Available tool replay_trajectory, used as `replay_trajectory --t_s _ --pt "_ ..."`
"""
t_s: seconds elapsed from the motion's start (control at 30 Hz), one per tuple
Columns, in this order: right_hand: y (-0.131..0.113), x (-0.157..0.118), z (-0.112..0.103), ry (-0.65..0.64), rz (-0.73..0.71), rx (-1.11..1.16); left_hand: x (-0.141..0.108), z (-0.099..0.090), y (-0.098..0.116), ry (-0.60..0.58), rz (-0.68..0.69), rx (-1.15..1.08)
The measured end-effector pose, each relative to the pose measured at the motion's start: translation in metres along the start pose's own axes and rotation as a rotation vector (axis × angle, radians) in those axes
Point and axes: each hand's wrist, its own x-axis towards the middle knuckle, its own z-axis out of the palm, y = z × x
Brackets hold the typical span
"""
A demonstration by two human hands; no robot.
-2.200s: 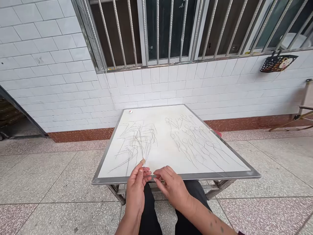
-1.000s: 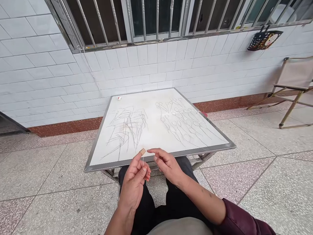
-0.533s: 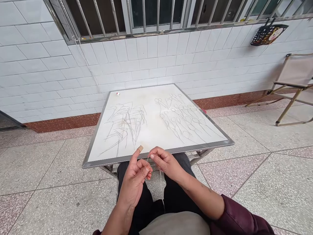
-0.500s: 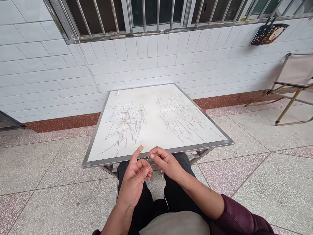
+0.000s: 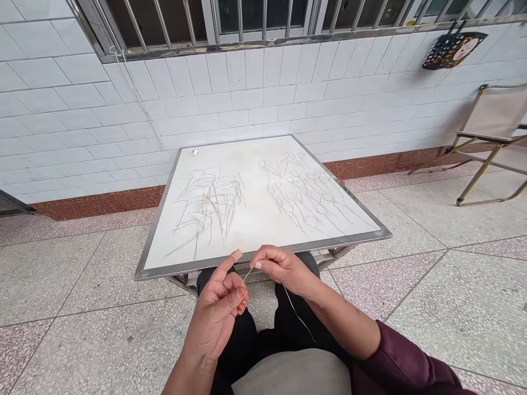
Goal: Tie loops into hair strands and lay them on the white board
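Observation:
Between my two hands runs a thin, light-coloured wire (image 5: 297, 314), its loose end hanging down over my lap. My left hand (image 5: 222, 302) pinches one part of it between thumb and fingers, while the index finger, its tip wrapped in tan tape, points away. My right hand (image 5: 280, 269) grips the wire between thumb and index finger, a little higher and to the right. Beyond my hands on the white table (image 5: 251, 219) lie several bent wires (image 5: 209, 203) at the left. Several wires with looped ends (image 5: 308, 192) are spread at the right.
A small red-and-white object (image 5: 195, 153) sits at the table's far left corner. The table stands near a white tiled wall (image 5: 230, 104) under a barred window. A folding chair (image 5: 494, 131) is at the right, below a hanging dotted basket (image 5: 450, 50).
My hands have moved slightly apart, straightening the short stretch of wire between them. The hanging end has swung to the right. The view has tilted slightly.

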Motion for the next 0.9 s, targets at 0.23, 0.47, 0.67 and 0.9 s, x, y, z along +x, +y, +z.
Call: replay_trajectory --t_s 0.23,0.47,0.67,0.9 --pt "-0.009 0.000 0.001 -0.008 -0.018 -0.021 -0.007 0.006 0.007 0.072 0.048 0.034" --pt "-0.014 0.001 -0.006 -0.077 -0.159 -0.188 -0.007 -0.004 0.018 -0.042 -0.104 0.148" --pt "-0.011 0.007 -0.008 -0.075 -0.179 -0.216 -0.002 -0.008 0.028 -0.063 -0.127 0.190" --pt "-0.004 0.026 -0.012 -0.023 -0.162 -0.238 0.020 -0.015 0.044 -0.053 -0.122 0.264"
